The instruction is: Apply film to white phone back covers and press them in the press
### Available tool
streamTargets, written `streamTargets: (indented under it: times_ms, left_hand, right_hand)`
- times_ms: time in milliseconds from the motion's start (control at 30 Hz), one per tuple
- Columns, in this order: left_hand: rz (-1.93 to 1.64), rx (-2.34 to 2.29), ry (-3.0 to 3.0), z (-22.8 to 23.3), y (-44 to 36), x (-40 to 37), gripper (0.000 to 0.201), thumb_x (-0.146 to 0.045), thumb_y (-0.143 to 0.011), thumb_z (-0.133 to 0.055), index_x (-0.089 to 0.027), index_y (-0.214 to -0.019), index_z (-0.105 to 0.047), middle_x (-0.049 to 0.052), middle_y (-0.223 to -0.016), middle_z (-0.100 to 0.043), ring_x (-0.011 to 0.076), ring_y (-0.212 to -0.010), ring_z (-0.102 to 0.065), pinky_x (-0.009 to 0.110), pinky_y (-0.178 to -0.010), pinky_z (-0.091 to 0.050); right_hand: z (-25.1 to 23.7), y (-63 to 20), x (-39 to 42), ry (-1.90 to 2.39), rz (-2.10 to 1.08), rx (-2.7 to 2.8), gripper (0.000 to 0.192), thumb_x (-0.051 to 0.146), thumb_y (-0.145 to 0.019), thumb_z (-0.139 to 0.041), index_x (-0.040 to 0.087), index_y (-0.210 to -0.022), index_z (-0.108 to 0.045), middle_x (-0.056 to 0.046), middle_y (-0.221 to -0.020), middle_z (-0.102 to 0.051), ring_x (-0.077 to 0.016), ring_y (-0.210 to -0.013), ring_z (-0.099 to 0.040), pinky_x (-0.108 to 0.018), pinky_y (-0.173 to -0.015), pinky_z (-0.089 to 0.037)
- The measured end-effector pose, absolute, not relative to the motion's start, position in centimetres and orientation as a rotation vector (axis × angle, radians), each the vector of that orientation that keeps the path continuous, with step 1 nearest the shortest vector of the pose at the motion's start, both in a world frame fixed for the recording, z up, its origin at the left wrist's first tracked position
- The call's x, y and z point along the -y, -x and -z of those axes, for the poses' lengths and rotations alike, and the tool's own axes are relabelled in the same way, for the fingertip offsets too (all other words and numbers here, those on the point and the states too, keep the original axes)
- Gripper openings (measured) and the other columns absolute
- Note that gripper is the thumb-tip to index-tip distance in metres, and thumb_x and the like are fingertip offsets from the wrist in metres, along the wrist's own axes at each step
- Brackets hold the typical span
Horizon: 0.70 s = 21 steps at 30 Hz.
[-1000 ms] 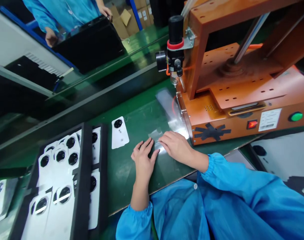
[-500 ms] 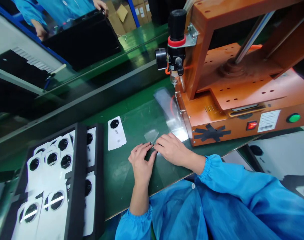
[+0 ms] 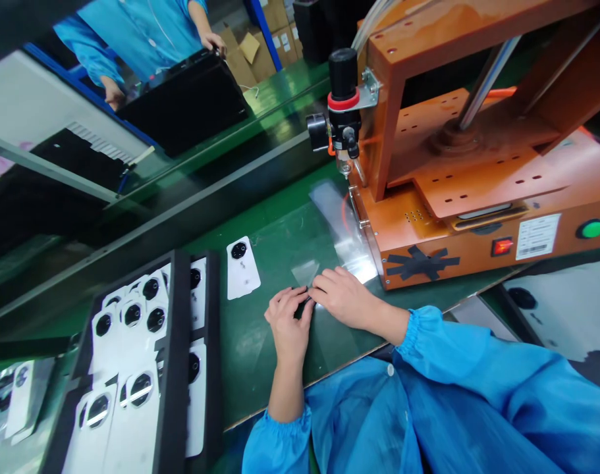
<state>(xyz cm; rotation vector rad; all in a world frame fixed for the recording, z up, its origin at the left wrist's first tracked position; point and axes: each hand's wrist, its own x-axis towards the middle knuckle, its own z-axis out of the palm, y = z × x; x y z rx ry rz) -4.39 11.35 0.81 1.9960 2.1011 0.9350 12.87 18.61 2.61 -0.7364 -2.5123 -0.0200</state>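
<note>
My left hand and my right hand meet fingertip to fingertip on the green mat, just in front of the orange press. Both pinch the near edge of a small clear film, whose flap stands up a little beyond the fingers. Whether a second layer lies under it I cannot tell. One white phone back cover with a round black camera hole lies flat on the mat, a hand's width to the left of my left hand.
The orange press machine stands at the right, with a black regulator, a red switch and a green button. A black tray holds several white covers at the left. Across the conveyor, another person holds a black tray.
My fingers lay flat on the film a second ago. They have since curled and drawn together, pinching its edge. The view has shifted slightly.
</note>
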Motion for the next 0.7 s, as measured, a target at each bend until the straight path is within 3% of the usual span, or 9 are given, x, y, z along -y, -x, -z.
streamTargets:
  times_ms: [100, 167, 300, 367, 567, 700]
  left_hand:
    - [-0.907, -2.102, -2.014, -0.8, 4.4, -11.3, 0.012, -0.031, -0.094, -0.063, -0.026, -0.1, -0.073, 0.003, -0.115, -0.076, 0.0263, -0.119, -0.058, 0.049, -0.106, -0.038]
    - [-0.835, -2.092, -2.047, -1.2, 4.2, -11.2, 0.019, -0.03, -0.093, -0.063, -0.027, -0.11, -0.072, 0.003, -0.125, -0.073, 0.0276, -0.124, -0.056, 0.051, -0.106, -0.037]
    - [-0.532, -2.053, -2.146, -2.4, 3.8, -11.0, 0.056, -0.037, -0.091, -0.065, -0.028, -0.144, -0.052, 0.007, -0.153, -0.053, 0.0332, -0.14, -0.043, 0.056, -0.11, -0.032]
    - [-0.449, -2.007, -2.174, -2.9, 3.8, -11.2, 0.066, -0.043, -0.09, -0.065, -0.028, -0.151, -0.044, 0.008, -0.159, -0.045, 0.0343, -0.145, -0.037, 0.056, -0.112, -0.031]
    - [-0.431, -1.832, -2.152, -4.7, 5.0, -13.7, 0.068, -0.056, -0.086, -0.067, -0.029, -0.146, -0.05, 0.008, -0.161, -0.043, 0.0355, -0.146, -0.037, 0.058, -0.115, -0.033]
    - [-0.545, -2.093, -1.894, -6.6, 8.7, -16.7, 0.047, -0.055, -0.095, -0.055, -0.025, -0.131, -0.063, 0.012, -0.147, -0.055, 0.0278, -0.13, -0.057, 0.044, -0.103, -0.049]
  right_hand:
    - [-2.7, -12.9, -18.7, 0.691, 0.065, 2.534, 0.021, 0.019, -0.103, -0.047, 0.016, -0.094, -0.065, -0.006, -0.087, -0.06, -0.0207, -0.082, -0.045, -0.037, -0.071, -0.031]
    - [-2.8, -13.2, -18.5, 0.699, 0.092, 2.551, 0.019, 0.018, -0.102, -0.048, 0.016, -0.093, -0.065, -0.007, -0.088, -0.06, -0.0214, -0.083, -0.047, -0.037, -0.072, -0.033]
    - [-3.2, -15.3, -16.5, 0.774, 0.037, 2.505, 0.011, 0.018, -0.096, -0.055, 0.015, -0.092, -0.064, -0.01, -0.095, -0.064, -0.0238, -0.087, -0.051, -0.04, -0.075, -0.039]
    - [-3.1, -16.7, -15.0, 0.768, -0.072, 2.378, 0.007, 0.017, -0.093, -0.059, 0.015, -0.096, -0.064, -0.01, -0.1, -0.065, -0.0235, -0.089, -0.052, -0.04, -0.077, -0.042]
    - [-2.4, -19.0, -12.8, 0.8, -0.537, 1.983, 0.016, 0.009, -0.087, -0.064, 0.02, -0.099, -0.062, -0.008, -0.099, -0.061, -0.0205, -0.09, -0.058, -0.036, -0.078, -0.051]
    - [-1.9, -18.7, -13.1, 0.764, -0.679, 1.947, 0.016, 0.01, -0.088, -0.064, 0.021, -0.099, -0.064, -0.007, -0.098, -0.061, -0.0196, -0.09, -0.061, -0.035, -0.078, -0.054]
